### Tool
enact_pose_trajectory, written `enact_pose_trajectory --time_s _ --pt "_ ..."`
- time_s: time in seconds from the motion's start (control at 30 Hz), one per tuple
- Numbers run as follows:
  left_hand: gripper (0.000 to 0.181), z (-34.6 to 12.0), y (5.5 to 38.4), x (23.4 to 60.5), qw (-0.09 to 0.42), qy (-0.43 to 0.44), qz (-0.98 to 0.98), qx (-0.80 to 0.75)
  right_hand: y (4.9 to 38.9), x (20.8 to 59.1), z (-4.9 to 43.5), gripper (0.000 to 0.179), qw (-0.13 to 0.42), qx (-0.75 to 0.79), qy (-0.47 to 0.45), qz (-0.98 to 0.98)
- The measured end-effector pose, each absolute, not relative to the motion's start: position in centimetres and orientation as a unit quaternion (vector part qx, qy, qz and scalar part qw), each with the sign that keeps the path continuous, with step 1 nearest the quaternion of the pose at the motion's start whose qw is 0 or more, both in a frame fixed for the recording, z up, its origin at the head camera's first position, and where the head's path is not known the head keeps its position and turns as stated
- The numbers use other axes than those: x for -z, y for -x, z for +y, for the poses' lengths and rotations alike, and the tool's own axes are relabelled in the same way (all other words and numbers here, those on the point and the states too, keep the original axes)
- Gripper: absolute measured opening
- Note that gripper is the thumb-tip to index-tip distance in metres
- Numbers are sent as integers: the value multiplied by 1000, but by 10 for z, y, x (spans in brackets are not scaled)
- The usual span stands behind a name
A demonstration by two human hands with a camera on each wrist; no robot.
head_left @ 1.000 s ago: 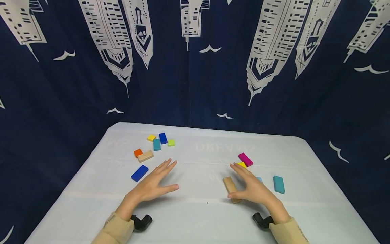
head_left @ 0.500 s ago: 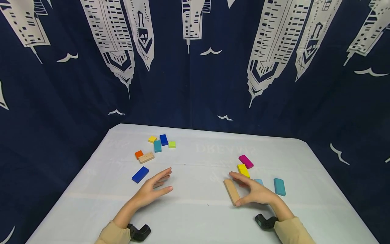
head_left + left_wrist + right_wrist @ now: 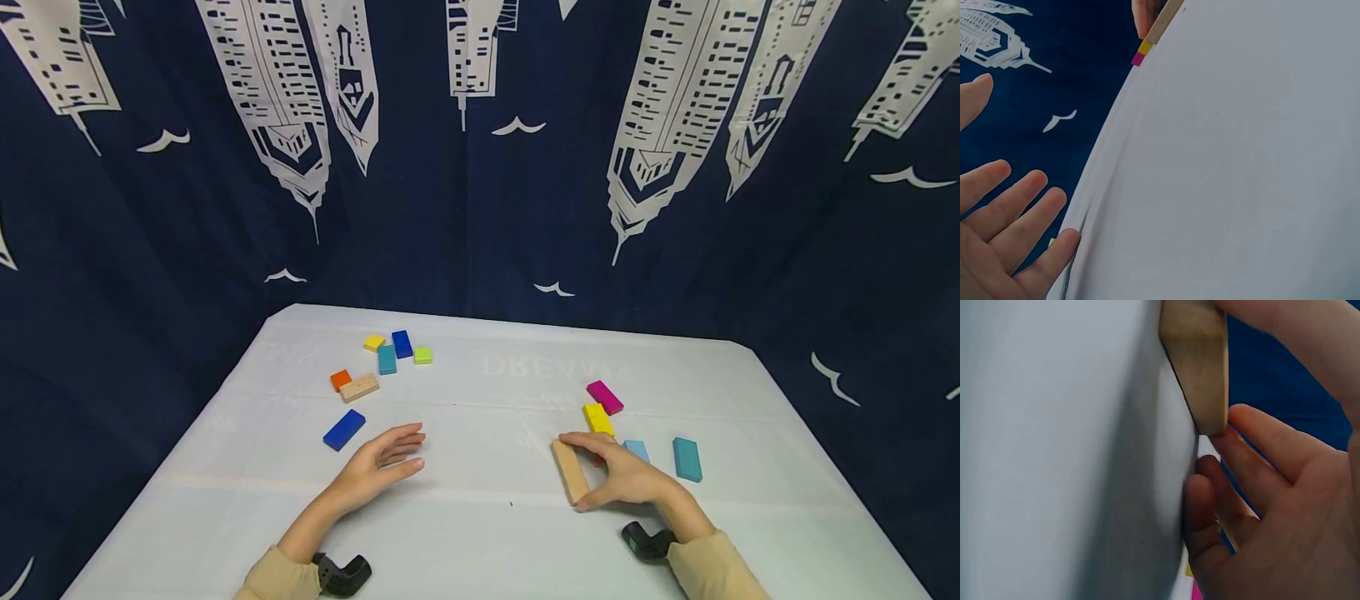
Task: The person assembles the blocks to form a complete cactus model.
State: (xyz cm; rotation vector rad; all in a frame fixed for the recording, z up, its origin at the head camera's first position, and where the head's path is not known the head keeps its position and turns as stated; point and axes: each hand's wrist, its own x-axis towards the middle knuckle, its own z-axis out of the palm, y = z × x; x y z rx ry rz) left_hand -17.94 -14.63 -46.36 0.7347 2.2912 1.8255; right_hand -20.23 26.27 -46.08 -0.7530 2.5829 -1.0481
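White cloth covers the table (image 3: 480, 546) I work at, running back to a navy curtain (image 3: 465, 242) printed with upside-down pale towers. Nearest me are my tan sleeves (image 3: 716, 568), with a black device (image 3: 345, 575) at my left wrist and a matching one at my right. My left hand (image 3: 382, 462) holds nothing; its fingers are relaxed above the cloth, apart from any piece. My right hand (image 3: 626, 475) pinches the plain wooden block (image 3: 570, 473) lengthwise, thumb at the near end, fingertips at the far one. I judge this barely begun: the grip looks made, but the block appears to be down on the cloth, and I cannot tell whether it bears any lift. Everything else lies loose and unheld, so handling those pieces is not yet done. Near my right hand lie a light blue block (image 3: 636, 450) and a teal block (image 3: 687, 460); beyond come a yellow block (image 3: 597, 418) and a magenta block (image 3: 605, 397). Across on the left lies a blue block (image 3: 344, 430), then a pale wooden piece (image 3: 359, 388) beside an orange piece (image 3: 341, 381), and farthest a small cluster with a lime piece (image 3: 423, 356).
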Motion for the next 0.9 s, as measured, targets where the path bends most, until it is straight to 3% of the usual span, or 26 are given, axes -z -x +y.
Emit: enact_pose_trajectory --time_s 0.2,0.4,0.9 --pt "53 -144 182 468 66 -241 766 -593 196 458 255 89 85 326 256 906" --pt "52 -137 179 461 54 -247 779 -574 193 452 243 86 77 356 270 891" --pt "35 -115 170 462 -86 -329 829 -445 172 444 184 80 101 433 289 848"
